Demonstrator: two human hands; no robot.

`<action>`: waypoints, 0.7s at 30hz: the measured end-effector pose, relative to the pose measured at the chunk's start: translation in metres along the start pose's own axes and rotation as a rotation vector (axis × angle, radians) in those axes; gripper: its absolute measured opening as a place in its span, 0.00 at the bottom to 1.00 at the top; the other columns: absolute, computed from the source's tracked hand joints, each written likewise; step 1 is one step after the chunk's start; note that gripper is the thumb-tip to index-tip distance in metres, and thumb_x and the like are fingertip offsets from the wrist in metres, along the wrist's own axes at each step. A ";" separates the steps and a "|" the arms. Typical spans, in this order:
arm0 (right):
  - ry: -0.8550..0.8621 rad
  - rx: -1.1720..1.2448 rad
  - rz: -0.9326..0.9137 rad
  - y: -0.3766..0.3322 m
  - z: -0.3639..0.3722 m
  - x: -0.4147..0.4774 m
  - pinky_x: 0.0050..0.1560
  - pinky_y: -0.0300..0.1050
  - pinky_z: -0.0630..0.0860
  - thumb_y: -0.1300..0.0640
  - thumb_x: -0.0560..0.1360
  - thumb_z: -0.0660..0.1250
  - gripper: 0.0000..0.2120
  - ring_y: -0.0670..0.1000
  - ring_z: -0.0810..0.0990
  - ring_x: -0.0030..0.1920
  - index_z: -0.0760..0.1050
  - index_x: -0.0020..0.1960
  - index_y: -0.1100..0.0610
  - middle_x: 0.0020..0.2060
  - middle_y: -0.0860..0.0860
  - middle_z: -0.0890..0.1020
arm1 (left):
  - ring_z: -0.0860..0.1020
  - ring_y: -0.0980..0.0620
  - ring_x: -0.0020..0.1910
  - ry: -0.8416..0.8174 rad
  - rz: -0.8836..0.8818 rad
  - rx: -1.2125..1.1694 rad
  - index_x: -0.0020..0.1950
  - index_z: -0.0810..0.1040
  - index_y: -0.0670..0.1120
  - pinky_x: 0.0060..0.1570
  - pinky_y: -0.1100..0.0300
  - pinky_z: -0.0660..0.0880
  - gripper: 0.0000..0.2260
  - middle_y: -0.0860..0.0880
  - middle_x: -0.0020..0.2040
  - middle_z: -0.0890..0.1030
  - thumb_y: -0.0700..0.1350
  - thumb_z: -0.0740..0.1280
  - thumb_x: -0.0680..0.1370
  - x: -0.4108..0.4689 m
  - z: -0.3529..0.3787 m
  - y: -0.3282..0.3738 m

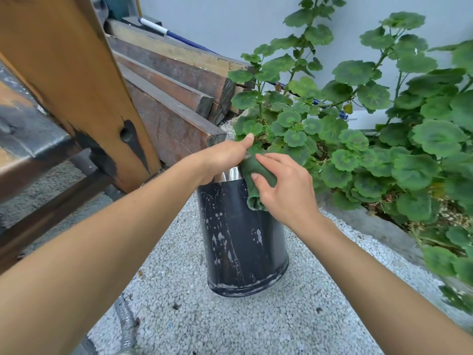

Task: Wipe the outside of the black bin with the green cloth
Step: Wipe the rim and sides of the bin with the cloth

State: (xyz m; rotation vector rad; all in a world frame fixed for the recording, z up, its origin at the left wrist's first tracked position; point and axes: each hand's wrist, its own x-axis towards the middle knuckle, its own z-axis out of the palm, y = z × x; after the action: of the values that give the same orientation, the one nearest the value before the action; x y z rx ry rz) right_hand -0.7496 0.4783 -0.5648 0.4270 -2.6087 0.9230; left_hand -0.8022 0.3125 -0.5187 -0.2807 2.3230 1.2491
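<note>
Two bare forearms reach in from the lower corners and meet at the middle of the frame, over a black bin [243,239] standing upright on pale gravel [256,324].

The left hand [225,160] grasps the bin's top edge just above its silver band [230,174]. The thumb points up, and the fingers are hidden over the far side.

The right hand [284,185] clutches the green cloth [256,203] and holds it against the bin's upper side, just right of the band. Its thumb lies on the front of the cloth, its fingers arch over the top, and a fold of cloth hangs below the hand.

The bin's wall is streaked and spotted with white.

A leafy plant [371,139] fills the right half of the frame; its leaves crowd against the bin's far rim and both hands. In the upper left, stacked dark planks [174,80] end just behind the left hand, beside a slanted wooden post [76,73]. A ribbed hose [126,326] lies at the lower left.
</note>
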 end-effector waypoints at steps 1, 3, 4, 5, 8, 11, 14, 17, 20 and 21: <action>-0.011 -0.006 -0.006 0.001 0.002 0.000 0.59 0.53 0.80 0.54 0.76 0.73 0.18 0.55 0.82 0.60 0.82 0.65 0.54 0.62 0.51 0.83 | 0.64 0.46 0.79 -0.002 -0.001 0.000 0.78 0.71 0.44 0.73 0.43 0.59 0.38 0.47 0.80 0.68 0.70 0.49 0.81 0.000 0.000 0.000; -0.020 -0.019 -0.018 0.004 0.005 -0.004 0.58 0.53 0.80 0.54 0.76 0.74 0.18 0.56 0.83 0.58 0.82 0.65 0.53 0.62 0.50 0.83 | 0.66 0.45 0.78 -0.003 -0.007 0.005 0.74 0.74 0.43 0.70 0.43 0.63 0.37 0.46 0.78 0.70 0.70 0.49 0.81 0.001 -0.002 -0.002; -0.024 -0.025 -0.021 0.006 0.006 -0.008 0.57 0.52 0.81 0.54 0.75 0.74 0.18 0.56 0.83 0.58 0.82 0.65 0.53 0.62 0.50 0.83 | 0.67 0.43 0.76 0.007 -0.010 0.016 0.72 0.76 0.43 0.66 0.44 0.66 0.37 0.46 0.78 0.70 0.70 0.49 0.81 0.001 -0.002 -0.002; -0.033 -0.031 -0.023 0.009 0.008 -0.014 0.57 0.52 0.81 0.54 0.75 0.74 0.18 0.56 0.83 0.57 0.83 0.65 0.53 0.62 0.50 0.83 | 0.67 0.42 0.75 0.020 -0.012 0.023 0.70 0.77 0.44 0.62 0.45 0.66 0.37 0.45 0.78 0.70 0.71 0.49 0.81 0.001 -0.003 -0.003; -0.087 -0.045 -0.026 0.019 0.010 -0.038 0.57 0.51 0.81 0.55 0.75 0.75 0.19 0.54 0.83 0.57 0.82 0.65 0.54 0.62 0.51 0.83 | 0.68 0.39 0.74 0.048 -0.007 0.030 0.72 0.76 0.44 0.62 0.44 0.66 0.37 0.44 0.77 0.70 0.71 0.52 0.80 0.004 -0.003 -0.005; -0.155 -0.047 -0.004 0.033 0.008 -0.068 0.58 0.47 0.80 0.55 0.75 0.75 0.19 0.51 0.84 0.55 0.82 0.65 0.54 0.63 0.49 0.83 | 0.69 0.39 0.73 0.063 0.006 0.032 0.75 0.73 0.43 0.66 0.41 0.66 0.36 0.46 0.70 0.73 0.70 0.55 0.80 0.009 -0.006 -0.009; -0.211 -0.032 0.022 0.046 0.004 -0.100 0.58 0.48 0.82 0.55 0.75 0.76 0.19 0.51 0.85 0.54 0.82 0.65 0.55 0.63 0.50 0.83 | 0.75 0.41 0.64 0.042 0.024 0.062 0.73 0.71 0.41 0.55 0.50 0.69 0.30 0.41 0.66 0.77 0.62 0.62 0.81 0.013 -0.008 -0.012; -0.296 -0.048 0.031 0.057 0.002 -0.134 0.59 0.49 0.83 0.55 0.75 0.76 0.20 0.49 0.84 0.55 0.81 0.66 0.55 0.63 0.50 0.82 | 0.75 0.47 0.47 0.058 0.088 0.152 0.64 0.76 0.36 0.46 0.56 0.69 0.17 0.43 0.59 0.77 0.46 0.66 0.81 0.015 -0.008 -0.015; -0.371 -0.077 0.044 0.064 0.001 -0.166 0.53 0.48 0.85 0.56 0.73 0.78 0.21 0.47 0.85 0.51 0.82 0.66 0.55 0.62 0.49 0.83 | 0.77 0.41 0.59 0.065 0.101 0.192 0.63 0.80 0.38 0.57 0.51 0.71 0.13 0.41 0.66 0.78 0.42 0.66 0.81 0.016 -0.010 -0.015; -0.385 -0.081 0.046 0.066 0.001 -0.174 0.50 0.45 0.86 0.56 0.72 0.79 0.22 0.46 0.86 0.48 0.82 0.65 0.55 0.61 0.49 0.83 | 0.76 0.41 0.59 0.059 0.100 0.195 0.61 0.80 0.38 0.57 0.50 0.70 0.11 0.43 0.65 0.77 0.42 0.66 0.82 0.016 -0.010 -0.015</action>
State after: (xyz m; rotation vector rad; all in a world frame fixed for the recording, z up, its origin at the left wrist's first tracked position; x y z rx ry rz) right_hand -0.6189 0.5556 -0.6728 0.5750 -3.0019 0.8112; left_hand -0.8132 0.2964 -0.5322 -0.1385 2.5148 1.0609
